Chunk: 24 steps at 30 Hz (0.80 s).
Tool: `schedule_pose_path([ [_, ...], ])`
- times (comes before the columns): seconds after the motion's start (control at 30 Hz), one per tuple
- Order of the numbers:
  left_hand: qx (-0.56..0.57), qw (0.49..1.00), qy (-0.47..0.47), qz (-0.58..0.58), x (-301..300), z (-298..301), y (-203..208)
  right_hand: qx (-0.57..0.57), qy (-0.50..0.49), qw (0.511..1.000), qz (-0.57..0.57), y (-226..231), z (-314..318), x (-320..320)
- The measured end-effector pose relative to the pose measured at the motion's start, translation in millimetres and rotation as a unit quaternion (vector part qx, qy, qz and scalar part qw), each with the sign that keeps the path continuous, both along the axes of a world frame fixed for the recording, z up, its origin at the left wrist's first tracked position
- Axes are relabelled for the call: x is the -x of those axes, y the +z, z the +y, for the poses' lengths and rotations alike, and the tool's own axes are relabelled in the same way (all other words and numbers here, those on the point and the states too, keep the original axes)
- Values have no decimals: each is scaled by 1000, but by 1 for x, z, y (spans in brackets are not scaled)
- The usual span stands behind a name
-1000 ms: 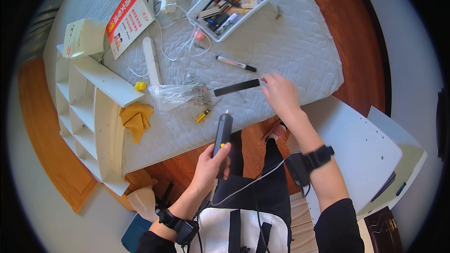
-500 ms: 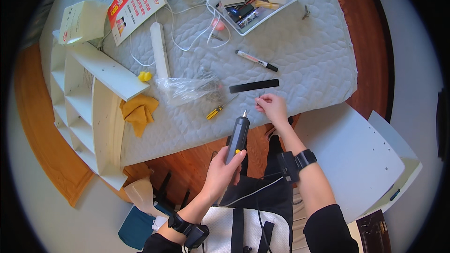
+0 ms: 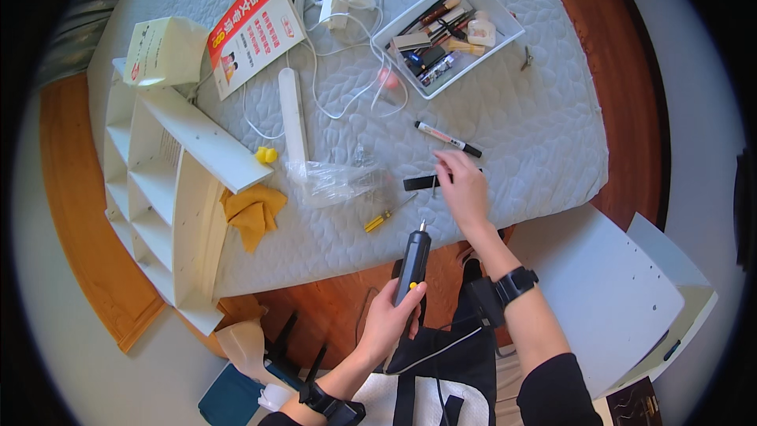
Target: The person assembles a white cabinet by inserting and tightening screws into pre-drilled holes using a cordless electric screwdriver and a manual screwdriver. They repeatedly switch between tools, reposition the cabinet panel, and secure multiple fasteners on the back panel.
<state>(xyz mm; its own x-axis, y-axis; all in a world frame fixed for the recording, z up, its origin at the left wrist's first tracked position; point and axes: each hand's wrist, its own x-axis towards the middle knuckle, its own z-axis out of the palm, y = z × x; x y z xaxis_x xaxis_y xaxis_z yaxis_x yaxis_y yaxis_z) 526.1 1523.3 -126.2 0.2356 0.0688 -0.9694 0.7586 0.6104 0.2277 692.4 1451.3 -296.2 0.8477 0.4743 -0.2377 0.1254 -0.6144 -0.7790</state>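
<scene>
My left hand [image 3: 392, 317] is wrapped around a black electric screwdriver [image 3: 413, 264] with a yellow button. Its metal bit points away from me, just off the near edge of the bed-like quilted surface. Over that surface, my right hand [image 3: 467, 188] has its fingers bent. A small thin metal screw [image 3: 433, 187] shows at its fingertips, seemingly pinched. Partly behind those fingers lies a flat black strip [image 3: 418, 184]. A marker [image 3: 448, 139] with a black cap rests just beyond, and a yellow-handled screwdriver [image 3: 378, 222] lies to the left.
At left stands a white shelf unit [image 3: 154, 189] with a mustard cloth [image 3: 254, 217] beside it. Clear plastic bags [image 3: 339, 183], a white bar [image 3: 292, 122], cables and a power strip [image 3: 337, 0] lie further in. A white bin [image 3: 505, 43] holds small items. White panels [image 3: 599, 284] stand at right.
My right hand has moved forward over the black strip, with the small screw at its fingers. The electric screwdriver in my left hand sits slightly lower in view, as the whole view has shifted.
</scene>
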Motion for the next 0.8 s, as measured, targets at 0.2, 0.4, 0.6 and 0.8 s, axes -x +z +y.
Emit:
schedule_pose_path([
  [0.2, 20, 999, 36, 16, 15, 10, -2, -66, -162, 970, -169, -26, 44, -64],
  [0.4, 15, 996, 83, 33, 27, 24, -11, 144, -376, 888, -222, -65, -5, -183],
  [0.6, 16, 996, 69, 44, 32, 28, -16, 221, -172, 950, -138, -83, -37, -232],
  [0.8, 46, 997, 56, 41, 27, 25, -11, 54, -192, 966, -168, -61, -18, -147],
])
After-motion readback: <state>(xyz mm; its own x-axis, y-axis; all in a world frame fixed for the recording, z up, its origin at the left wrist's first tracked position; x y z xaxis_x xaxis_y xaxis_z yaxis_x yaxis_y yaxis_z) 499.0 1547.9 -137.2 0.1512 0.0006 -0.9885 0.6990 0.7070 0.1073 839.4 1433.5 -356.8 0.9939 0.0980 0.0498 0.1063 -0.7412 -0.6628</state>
